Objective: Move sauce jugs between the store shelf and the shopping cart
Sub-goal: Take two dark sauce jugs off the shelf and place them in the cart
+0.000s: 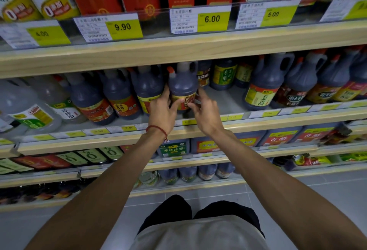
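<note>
hands reached together to one dark sauce jug, which stood upright on the middle shelf, a little back from its wooden front edge. left hand grasped the jug's left side, fingers wrapped round behind it and the thumb laid across the red and yellow label. right hand was released, its fingers spread and loosely bent just beside the jug's right flank; whether the thumb tip touched the label could not be told. the jug bore an orange cap and rose close under the shelf board above. a neighbouring dark jug stood just beside it on the left, partly behind the left hand's fingers. well apart to the right stood a yellow-labelled jug. a red cord bracelet circled the left wrist. on the rail above, a price tag read 6.00. clear jugs stood at the far left of the same shelf. grey floor tiles showed below the forearms.
</note>
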{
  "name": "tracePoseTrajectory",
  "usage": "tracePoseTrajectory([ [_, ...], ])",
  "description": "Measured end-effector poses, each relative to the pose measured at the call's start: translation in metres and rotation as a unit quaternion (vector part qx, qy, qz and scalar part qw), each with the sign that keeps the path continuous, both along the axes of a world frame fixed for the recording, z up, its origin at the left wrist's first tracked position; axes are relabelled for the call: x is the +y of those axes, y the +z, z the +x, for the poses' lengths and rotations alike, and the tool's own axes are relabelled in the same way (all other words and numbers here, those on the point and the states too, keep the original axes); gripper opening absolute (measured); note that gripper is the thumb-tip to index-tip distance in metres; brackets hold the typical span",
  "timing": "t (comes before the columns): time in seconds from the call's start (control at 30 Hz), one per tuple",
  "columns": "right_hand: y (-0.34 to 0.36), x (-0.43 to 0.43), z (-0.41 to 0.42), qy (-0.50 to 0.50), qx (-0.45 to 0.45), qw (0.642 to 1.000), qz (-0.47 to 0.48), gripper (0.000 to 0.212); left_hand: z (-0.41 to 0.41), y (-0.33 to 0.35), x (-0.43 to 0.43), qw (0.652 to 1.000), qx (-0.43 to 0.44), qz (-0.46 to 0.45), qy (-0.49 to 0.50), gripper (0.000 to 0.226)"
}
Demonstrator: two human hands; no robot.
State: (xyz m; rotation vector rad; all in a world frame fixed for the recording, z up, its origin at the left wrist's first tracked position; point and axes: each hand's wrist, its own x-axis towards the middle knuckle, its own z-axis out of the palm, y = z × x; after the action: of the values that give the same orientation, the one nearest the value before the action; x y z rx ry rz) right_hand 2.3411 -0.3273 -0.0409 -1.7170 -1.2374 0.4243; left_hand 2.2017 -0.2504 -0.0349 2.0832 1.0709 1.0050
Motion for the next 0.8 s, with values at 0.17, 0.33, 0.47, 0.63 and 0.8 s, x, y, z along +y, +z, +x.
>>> tracePoseTrajectory([
  [0.17,-0.002,-0.001,-0.006,0.017,0.001,1.000,-0.018,0.076,0.002,0.001,0.005,0.998,-0.019,-0.020,0.048,0.064],
  [0.33,-0.003,-0.006,-0.007,0.032,-0.008,0.999,-0.042,0.083,0.005,0.006,0.003,0.992,-0.064,-0.074,0.081,0.048],
  [0.47,-0.002,-0.011,-0.005,0.048,-0.008,0.997,-0.058,0.086,0.009,0.008,-0.011,0.986,-0.079,-0.077,0.125,0.026],
  [0.63,-0.003,-0.018,-0.006,0.064,-0.004,0.996,-0.067,0.081,0.001,0.013,-0.021,0.975,-0.121,-0.097,0.160,0.023],
  [0.8,0.011,-0.028,-0.009,0.068,-0.034,0.993,-0.086,0.074,-0.009,0.016,-0.028,0.977,-0.081,-0.119,0.159,0.018],
])
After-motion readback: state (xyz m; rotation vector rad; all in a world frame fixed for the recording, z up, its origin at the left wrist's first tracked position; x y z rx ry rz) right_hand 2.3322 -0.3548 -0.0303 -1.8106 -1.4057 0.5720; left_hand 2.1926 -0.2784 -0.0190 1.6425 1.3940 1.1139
